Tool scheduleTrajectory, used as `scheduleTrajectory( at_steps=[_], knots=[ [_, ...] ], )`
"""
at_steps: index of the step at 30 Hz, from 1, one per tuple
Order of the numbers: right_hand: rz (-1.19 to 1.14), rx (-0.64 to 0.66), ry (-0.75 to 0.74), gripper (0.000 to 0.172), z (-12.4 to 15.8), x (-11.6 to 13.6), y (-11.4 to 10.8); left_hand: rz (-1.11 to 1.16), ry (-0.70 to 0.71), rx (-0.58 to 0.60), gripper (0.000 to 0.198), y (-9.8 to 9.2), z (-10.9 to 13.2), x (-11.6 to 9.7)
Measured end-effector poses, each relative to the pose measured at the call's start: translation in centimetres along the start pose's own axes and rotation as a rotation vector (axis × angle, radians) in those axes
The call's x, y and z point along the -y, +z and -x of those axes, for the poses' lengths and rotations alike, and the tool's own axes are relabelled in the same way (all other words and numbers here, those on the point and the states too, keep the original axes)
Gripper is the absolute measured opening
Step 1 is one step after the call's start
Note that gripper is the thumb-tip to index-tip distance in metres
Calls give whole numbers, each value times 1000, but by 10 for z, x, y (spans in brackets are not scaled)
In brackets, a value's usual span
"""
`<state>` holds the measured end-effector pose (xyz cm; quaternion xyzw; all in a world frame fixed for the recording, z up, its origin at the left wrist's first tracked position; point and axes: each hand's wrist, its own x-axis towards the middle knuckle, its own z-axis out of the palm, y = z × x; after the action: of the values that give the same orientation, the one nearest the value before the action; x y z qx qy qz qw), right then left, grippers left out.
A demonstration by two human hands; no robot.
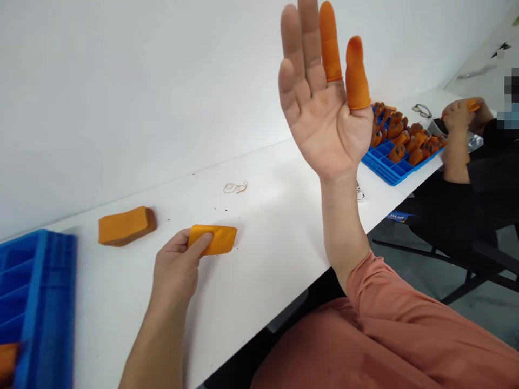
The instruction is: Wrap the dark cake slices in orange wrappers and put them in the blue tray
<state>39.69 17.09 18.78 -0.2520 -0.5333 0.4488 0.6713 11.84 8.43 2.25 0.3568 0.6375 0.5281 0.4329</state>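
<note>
My left hand (176, 262) grips a flat, rectangular orange leather-like piece (221, 240) above the white table, thumb on top and fingers beneath. Raised to the upper middle, my right hand (326, 119) is open, palm towards me and fingers stretched. Orange finger cots cover its thumb (357, 75) and index finger (330, 43); nothing is held there. To the left of my left hand lies a neat stack of similar orange pieces (124, 226).
A blue divided crate (57, 302) stands at the left edge. Thin loops of string (235, 187) and dark specks lie on the table (259, 281). At right are a blue tray (391, 175) of orange items, glasses (422, 111) and a co-worker's hands (460, 116) holding something orange.
</note>
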Motion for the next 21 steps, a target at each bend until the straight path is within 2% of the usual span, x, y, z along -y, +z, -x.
scheduleTrajectory(
  at_steps=[2,4,6,8,12,17,21],
  knots=[
    [-96,33,-33,52,-2,-3,-2,-13,8,5,32,0,-1,1],
    [-303,121,-61,48,-5,-11,-4,-32,18,5,36,-1,-2,3],
    [-479,179,-69,49,-8,-19,-7,-44,26,13,39,-2,-3,4],
    [-540,168,-42,56,-9,-28,-9,-49,26,27,40,-3,-4,5],
    [-428,86,28,66,-8,-38,-13,-35,19,40,42,-3,-3,4],
    [-225,152,60,72,-11,-42,-20,-47,14,47,43,-2,-1,2],
    [-164,159,82,77,-13,-41,-25,-52,20,47,41,-2,-1,2]
  ],
)
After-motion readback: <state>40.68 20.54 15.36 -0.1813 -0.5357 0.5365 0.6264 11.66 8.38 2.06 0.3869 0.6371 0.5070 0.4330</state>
